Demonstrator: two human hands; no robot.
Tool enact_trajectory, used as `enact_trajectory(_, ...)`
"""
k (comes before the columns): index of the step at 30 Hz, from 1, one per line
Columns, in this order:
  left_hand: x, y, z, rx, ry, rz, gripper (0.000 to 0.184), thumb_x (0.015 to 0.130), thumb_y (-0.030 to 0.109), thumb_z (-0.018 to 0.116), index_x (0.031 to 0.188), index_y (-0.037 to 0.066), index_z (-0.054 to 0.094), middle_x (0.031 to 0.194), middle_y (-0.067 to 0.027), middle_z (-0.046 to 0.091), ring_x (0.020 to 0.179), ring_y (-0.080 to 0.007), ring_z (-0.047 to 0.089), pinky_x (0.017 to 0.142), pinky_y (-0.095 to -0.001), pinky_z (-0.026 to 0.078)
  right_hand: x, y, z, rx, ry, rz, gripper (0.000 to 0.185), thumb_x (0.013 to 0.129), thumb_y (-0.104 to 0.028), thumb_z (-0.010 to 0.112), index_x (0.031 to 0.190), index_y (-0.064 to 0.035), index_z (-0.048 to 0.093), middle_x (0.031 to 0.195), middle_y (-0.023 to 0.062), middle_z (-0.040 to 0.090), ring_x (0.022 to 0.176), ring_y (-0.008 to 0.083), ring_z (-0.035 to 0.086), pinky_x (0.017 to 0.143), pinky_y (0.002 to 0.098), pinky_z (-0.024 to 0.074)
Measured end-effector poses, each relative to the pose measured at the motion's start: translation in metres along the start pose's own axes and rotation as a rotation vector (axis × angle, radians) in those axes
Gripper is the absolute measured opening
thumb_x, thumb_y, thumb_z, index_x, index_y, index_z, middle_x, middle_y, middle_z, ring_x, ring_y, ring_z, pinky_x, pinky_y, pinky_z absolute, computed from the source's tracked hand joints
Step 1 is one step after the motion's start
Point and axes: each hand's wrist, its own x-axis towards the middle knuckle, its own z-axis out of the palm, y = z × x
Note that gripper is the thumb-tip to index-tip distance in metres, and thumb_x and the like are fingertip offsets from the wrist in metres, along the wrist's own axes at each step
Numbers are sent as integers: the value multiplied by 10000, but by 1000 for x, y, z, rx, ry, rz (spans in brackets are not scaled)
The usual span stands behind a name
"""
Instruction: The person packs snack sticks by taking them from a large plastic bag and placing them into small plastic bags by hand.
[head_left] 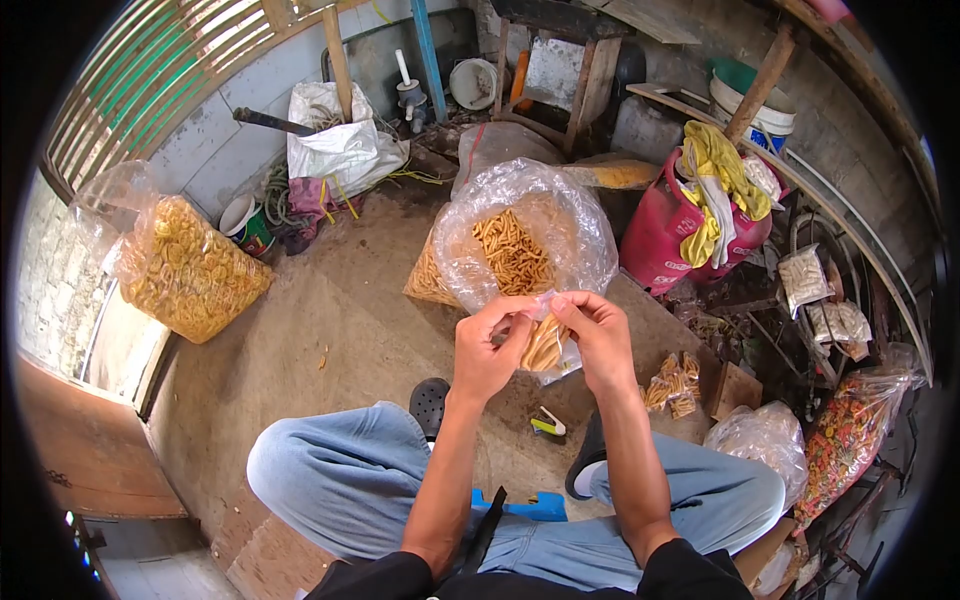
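Between my two hands is a small clear plastic bag of snack sticks (545,345), held by its top edge. My left hand (487,345) pinches the left side of the bag's mouth, with fingers bent inward. On the opposite side, my right hand (597,335) grips it with thumb and fingers close together. Just beyond them stands a large open clear bag (590,235) holding many brown snack sticks (512,248). A small green-and-white stapler (548,425) lies on the floor between my feet.
Several filled small packets (675,385) lie right of my knee. A big bag of yellow snacks (195,270) stands left. Pink gas cylinders (655,225) draped with yellow cloth stand at right, near a bag of colourful snacks (850,425). A white sack (340,150) sits behind.
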Motion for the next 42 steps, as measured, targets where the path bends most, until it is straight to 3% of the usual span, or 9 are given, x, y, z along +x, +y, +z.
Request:
enact_trajectory(6,-1,-9,-1,-15,24,5,146,839,-47,582,961,-18,657,929,-95,694,799,-112,658,698,-238,532,-2,-2,2,3,-17,8,175,849,-116,684,953,21,656,876,49,672,782,84,598,736,229,462)
enact_trajectory(8,-1,-9,-3,2,-52,26,197,867,-100,506,1003,-58,642,1030,-119,666,905,-115,627,785,-225,509,-1,-1,3,3,-18,-13,172,852,-113,681,954,23,656,888,57,673,797,91,605,746,231,467)
enact_trajectory(12,1,-1,-2,31,-65,1,184,869,-82,542,1018,-63,648,1036,-123,665,914,-125,631,797,-233,511,-1,0,1,-6,-15,-29,173,855,-111,679,956,27,655,900,62,675,811,96,610,757,233,472)
enact_trajectory(14,1,-4,0,-49,-14,-65,183,838,1,646,1018,-9,681,928,-79,695,777,-89,637,668,-217,520,0,0,1,-29,-6,-37,170,856,-106,678,956,29,655,900,62,674,812,97,611,763,232,475)
enact_trajectory(26,3,3,-6,-269,-9,-305,136,837,-4,664,969,-28,644,877,-45,669,789,-74,615,698,-211,504,-2,1,3,-132,-57,-66,122,841,-69,682,928,16,677,866,45,674,781,75,600,707,214,480)
enact_trajectory(35,3,5,-6,-152,-40,-299,73,845,25,668,908,-5,648,799,-17,653,720,-51,589,638,-198,477,-5,-17,-3,-279,-204,-47,164,812,-71,718,939,25,680,878,62,683,789,82,606,691,216,483)
enact_trajectory(42,2,3,-6,-230,-57,-311,73,851,19,657,919,-8,658,813,-26,660,730,-56,597,644,-202,483,-1,-12,-10,-270,-184,14,179,795,-60,731,946,20,680,852,60,682,760,85,608,681,217,489)
